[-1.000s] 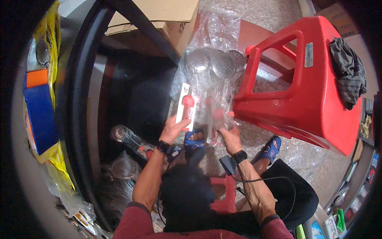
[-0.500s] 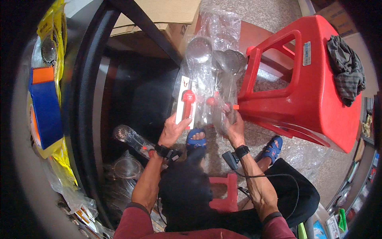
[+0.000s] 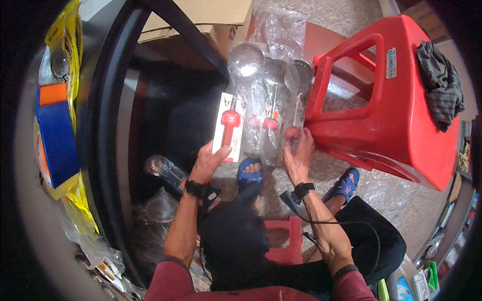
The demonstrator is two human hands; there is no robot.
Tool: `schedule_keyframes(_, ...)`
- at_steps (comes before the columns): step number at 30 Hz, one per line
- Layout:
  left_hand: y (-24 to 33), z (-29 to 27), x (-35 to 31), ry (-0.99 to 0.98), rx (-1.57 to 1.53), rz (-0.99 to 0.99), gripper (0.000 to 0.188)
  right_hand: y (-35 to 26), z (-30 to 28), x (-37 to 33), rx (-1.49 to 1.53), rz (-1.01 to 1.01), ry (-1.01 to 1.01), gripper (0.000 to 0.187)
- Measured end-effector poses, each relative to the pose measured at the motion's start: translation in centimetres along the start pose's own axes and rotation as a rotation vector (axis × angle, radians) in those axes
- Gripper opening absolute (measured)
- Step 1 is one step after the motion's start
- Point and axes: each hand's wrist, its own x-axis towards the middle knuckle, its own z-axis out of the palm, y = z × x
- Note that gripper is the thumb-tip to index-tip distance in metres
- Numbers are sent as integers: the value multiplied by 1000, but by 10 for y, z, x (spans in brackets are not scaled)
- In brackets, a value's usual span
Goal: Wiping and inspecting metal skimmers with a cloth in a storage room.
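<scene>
My left hand (image 3: 211, 159) is closed on a plastic-wrapped ladle with a red handle (image 3: 230, 131) on a white card. Its round metal bowl (image 3: 245, 59) points away from me; whether it is pierced I cannot tell. On the right, my right hand (image 3: 299, 154) pinches the near end of another wrapped utensil, at its red handle (image 3: 291, 133). A dark metal head with holes (image 3: 303, 74) shows at its far end. Between the two, more wrapped metal utensils (image 3: 274, 75) with red handle parts (image 3: 270, 123) lie side by side, partly covered by clear plastic.
A large red plastic stool (image 3: 381, 108) lies on its side at the right, a checked cloth (image 3: 442, 88) over it. Left stands a black metal frame (image 3: 103, 100). A wrapped pierced skimmer (image 3: 159, 166) lies by my left forearm. A cardboard box (image 3: 211, 12) is at the back.
My right hand has shifted slightly right and nearer, drawing its utensil apart from the middle ones. The ladle in my left hand has moved slightly left, its card turned more face-up.
</scene>
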Motion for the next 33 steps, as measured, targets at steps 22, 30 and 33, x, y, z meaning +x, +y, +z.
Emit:
schedule_keyframes(22, -11, 9, 6, 87, 476, 259, 28, 13, 17, -2, 200, 375, -504, 52)
schedule_keyframes(30, -44, 28, 13, 130, -312, -212, 32, -14, 2, -29, 687, 639, -599, 40)
schedule_keyframes(33, -58, 29, 20, -14, 71, 46, 34, -11, 4, -39, 1013, 815, -711, 32)
